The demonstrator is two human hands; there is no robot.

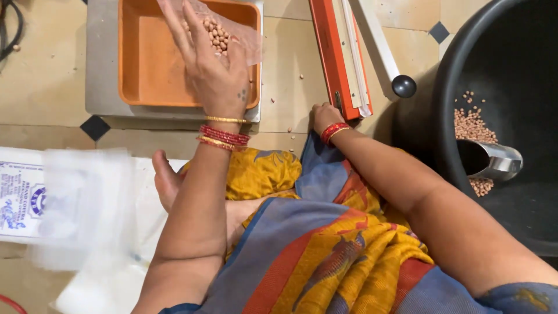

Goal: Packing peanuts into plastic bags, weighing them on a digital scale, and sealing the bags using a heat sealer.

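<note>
left hand [212,64] fingers gripped clear peanut bag [224,32] over orange tray [145,64] | keep mouth upright | right hand [324,116] curled on floor, grip unclear

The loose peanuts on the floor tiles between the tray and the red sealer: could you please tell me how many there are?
4 that I can make out: one beside the red sealer, one by the orange tray, and two near the right hand. Others may be hidden.

Tray [139,70] on scale [102,87], sealer [340,58] right of it, cup [488,160] in tub [465,58] far right
</note>
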